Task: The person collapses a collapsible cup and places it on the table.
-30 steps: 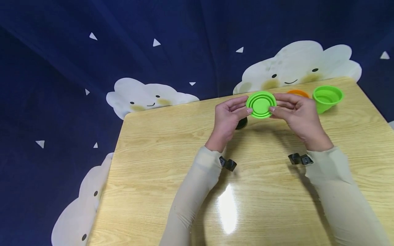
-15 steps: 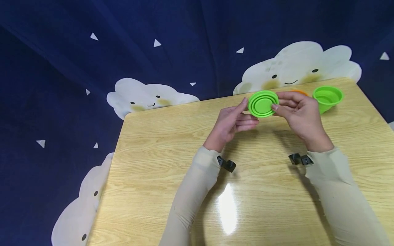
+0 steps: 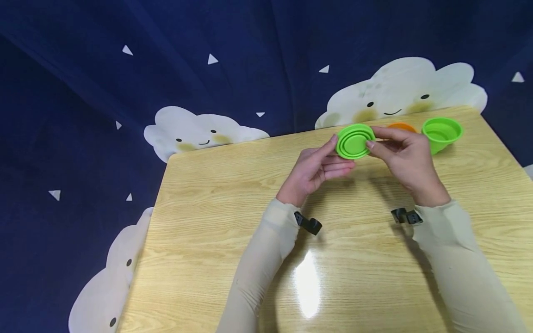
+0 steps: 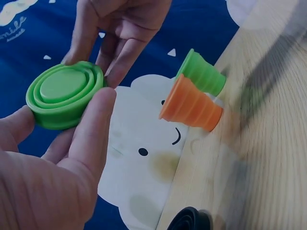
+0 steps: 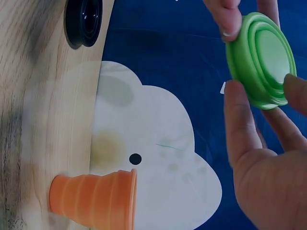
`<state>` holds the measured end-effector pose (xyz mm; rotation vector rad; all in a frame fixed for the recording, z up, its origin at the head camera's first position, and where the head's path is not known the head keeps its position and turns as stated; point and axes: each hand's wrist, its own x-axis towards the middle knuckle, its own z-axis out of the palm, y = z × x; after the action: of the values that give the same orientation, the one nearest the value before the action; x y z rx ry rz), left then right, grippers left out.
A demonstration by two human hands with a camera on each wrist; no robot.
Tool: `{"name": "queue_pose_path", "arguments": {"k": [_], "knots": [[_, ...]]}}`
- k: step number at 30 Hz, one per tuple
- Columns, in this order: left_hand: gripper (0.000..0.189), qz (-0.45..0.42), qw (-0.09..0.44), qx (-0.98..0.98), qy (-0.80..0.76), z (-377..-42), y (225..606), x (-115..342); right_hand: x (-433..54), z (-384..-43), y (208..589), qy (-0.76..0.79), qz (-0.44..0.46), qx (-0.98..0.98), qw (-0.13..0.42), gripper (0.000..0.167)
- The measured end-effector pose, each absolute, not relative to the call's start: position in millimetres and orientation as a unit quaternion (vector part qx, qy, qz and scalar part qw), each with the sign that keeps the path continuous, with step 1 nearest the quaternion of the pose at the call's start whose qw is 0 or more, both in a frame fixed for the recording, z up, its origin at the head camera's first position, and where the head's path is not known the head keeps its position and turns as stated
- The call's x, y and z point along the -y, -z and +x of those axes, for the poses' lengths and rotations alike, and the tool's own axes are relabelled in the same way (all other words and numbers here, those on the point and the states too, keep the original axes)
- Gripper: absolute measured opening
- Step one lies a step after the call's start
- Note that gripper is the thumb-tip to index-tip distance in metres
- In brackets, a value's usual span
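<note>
So there's a squashed-down green cup [image 3: 355, 142] up in the air above the bench [image 3: 208, 222], its ringed face tipped toward the head camera. Both hands are on it. The left-hand grip [image 3: 314, 169] has it by one edge, thumb on the rim and fingers round the side and underneath. The right-hand grip [image 3: 405, 155] pinches the opposite edge, thumb on the front of the rim, index finger at the back. Both are about as wide as that rim needs, nothing else in them.

Behind the right hand there's an orange cup [image 4: 192, 104], pulled out to full height and standing upright on the bench. Just beside it is a taller green cup [image 3: 442, 129], also upright, wide mouth up. Can't tell if those two touch. The wrist views also catch a round black ringed thing [image 5: 84, 21] near the far edge.

The person has pale beige sleeves [image 3: 266, 259] with a little black fitting [image 3: 308, 223] at each wrist. Behind it all hangs a navy cloth [image 3: 208, 27] with white triangles and smiley clouds [image 3: 200, 132].
</note>
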<state>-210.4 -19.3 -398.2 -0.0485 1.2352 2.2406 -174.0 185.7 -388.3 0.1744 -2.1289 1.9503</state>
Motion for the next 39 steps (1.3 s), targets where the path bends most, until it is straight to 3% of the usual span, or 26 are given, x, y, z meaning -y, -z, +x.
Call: {"name": "queue_pose_path", "arguments": {"k": [9, 16, 28, 39], "knots": [[0.029, -0.018, 0.223, -0.496, -0.839, -209, 400, 16, -186, -176, 387, -0.682, 0.054, 0.718, 0.124, 0.034], [0.023, -0.005, 0.154, -0.529, -0.835, -207, 400, 12, -189, -171, 384, -0.647, 0.018, 0.757, 0.091, 0.045], [0.055, 0.190, -0.101, -0.763, -0.609, -199, 396, 8, -193, -169, 384, -0.609, 0.003, 0.791, 0.055, 0.065], [0.063, 0.184, -0.082, -0.806, -0.556, -201, 393, 5, -190, -172, 385, -0.586, 0.020, 0.806, 0.076, 0.065]]}}
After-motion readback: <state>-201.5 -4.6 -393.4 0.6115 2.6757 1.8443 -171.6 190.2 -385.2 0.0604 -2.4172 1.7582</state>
